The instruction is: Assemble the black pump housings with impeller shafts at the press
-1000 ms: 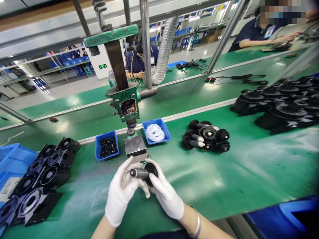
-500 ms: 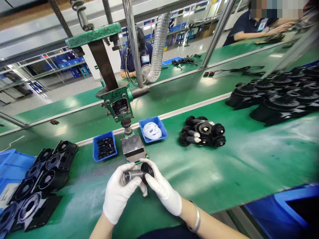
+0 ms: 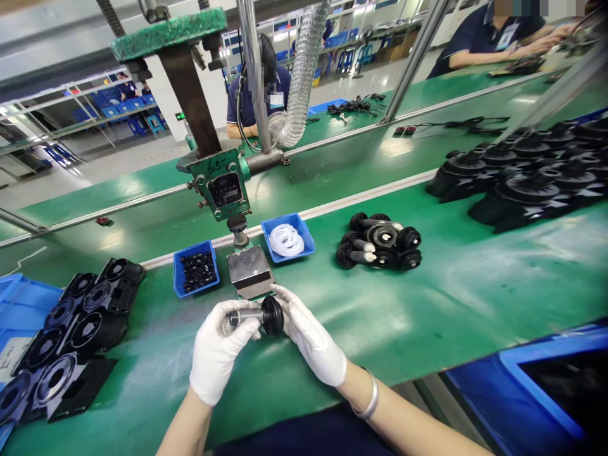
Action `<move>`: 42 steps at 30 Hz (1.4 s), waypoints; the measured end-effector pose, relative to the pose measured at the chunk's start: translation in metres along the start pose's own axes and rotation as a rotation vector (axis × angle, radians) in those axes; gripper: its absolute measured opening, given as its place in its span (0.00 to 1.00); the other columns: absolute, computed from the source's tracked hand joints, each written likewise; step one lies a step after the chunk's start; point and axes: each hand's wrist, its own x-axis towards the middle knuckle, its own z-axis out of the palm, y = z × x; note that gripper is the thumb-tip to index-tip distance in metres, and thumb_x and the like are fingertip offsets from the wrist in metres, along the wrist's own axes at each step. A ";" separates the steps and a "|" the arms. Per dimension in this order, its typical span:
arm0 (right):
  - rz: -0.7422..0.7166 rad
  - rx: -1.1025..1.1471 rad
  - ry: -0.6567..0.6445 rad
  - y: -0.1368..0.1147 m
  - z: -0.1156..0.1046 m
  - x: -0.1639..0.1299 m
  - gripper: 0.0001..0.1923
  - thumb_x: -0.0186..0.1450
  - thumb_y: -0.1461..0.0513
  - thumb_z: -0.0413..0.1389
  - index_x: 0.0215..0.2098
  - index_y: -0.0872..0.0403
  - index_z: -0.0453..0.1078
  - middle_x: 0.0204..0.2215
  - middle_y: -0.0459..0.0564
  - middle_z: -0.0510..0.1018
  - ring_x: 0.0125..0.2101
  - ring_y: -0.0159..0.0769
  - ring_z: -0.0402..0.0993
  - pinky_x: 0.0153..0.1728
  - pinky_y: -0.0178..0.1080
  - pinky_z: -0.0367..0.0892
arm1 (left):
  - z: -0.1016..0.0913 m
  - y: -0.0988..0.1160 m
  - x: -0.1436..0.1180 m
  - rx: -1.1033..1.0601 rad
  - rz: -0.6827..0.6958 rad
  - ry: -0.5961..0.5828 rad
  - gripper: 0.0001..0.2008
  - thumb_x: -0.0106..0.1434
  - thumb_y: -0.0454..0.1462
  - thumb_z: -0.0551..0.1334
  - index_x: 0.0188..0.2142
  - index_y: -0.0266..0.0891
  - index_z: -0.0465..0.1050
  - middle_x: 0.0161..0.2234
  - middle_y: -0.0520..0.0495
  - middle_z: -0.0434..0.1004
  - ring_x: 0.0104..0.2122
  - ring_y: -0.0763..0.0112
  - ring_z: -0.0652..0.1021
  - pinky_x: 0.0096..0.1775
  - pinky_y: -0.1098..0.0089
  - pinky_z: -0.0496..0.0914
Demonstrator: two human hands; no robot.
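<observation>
Left hand [image 3: 216, 351] and right hand [image 3: 311, 342] both gripping a black shaft part [image 3: 259, 315] near the worktop [image 3: 451, 297] edge, just before the press block [image 3: 249, 271], open green room right, far blue bin of black pieces [image 3: 196, 269], blue bin of white rings [image 3: 287, 237].

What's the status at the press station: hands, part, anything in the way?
Left hand and right hand both grip the black rotor part in front of the press block. Blue bins either side; nothing between part and block.
</observation>
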 end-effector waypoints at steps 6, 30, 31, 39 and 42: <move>0.014 0.018 0.025 0.000 0.004 -0.002 0.26 0.68 0.46 0.52 0.60 0.48 0.61 0.54 0.54 0.71 0.51 0.42 0.70 0.53 0.46 0.64 | 0.002 0.002 0.002 -0.012 -0.008 0.004 0.15 0.56 0.41 0.70 0.41 0.38 0.73 0.40 0.46 0.81 0.26 0.72 0.79 0.34 0.69 0.76; -0.205 -0.352 0.020 -0.023 0.001 -0.006 0.23 0.68 0.49 0.55 0.57 0.47 0.60 0.54 0.56 0.70 0.50 0.46 0.71 0.48 0.48 0.70 | -0.011 0.001 -0.004 -0.098 0.037 -0.043 0.14 0.57 0.38 0.69 0.41 0.37 0.72 0.40 0.45 0.81 0.26 0.72 0.79 0.33 0.69 0.75; -0.198 -0.376 0.013 -0.024 0.003 -0.007 0.21 0.67 0.50 0.56 0.55 0.47 0.61 0.51 0.56 0.71 0.47 0.44 0.73 0.46 0.46 0.71 | -0.014 0.001 -0.005 -0.112 0.033 -0.047 0.14 0.58 0.38 0.69 0.42 0.37 0.72 0.41 0.44 0.81 0.26 0.71 0.80 0.33 0.69 0.75; -0.216 -0.528 -0.044 -0.018 0.015 -0.005 0.17 0.62 0.55 0.61 0.46 0.49 0.62 0.43 0.53 0.69 0.44 0.42 0.70 0.48 0.45 0.68 | -0.024 -0.002 -0.013 -0.149 -0.043 -0.114 0.16 0.54 0.38 0.72 0.41 0.39 0.74 0.40 0.45 0.81 0.32 0.65 0.81 0.37 0.65 0.77; -0.257 -0.565 -0.110 -0.018 0.018 -0.001 0.16 0.62 0.59 0.60 0.45 0.48 0.61 0.42 0.52 0.68 0.43 0.41 0.69 0.49 0.44 0.67 | -0.027 -0.006 -0.015 -0.168 -0.027 -0.105 0.15 0.52 0.36 0.73 0.39 0.39 0.74 0.40 0.46 0.81 0.37 0.63 0.81 0.39 0.66 0.77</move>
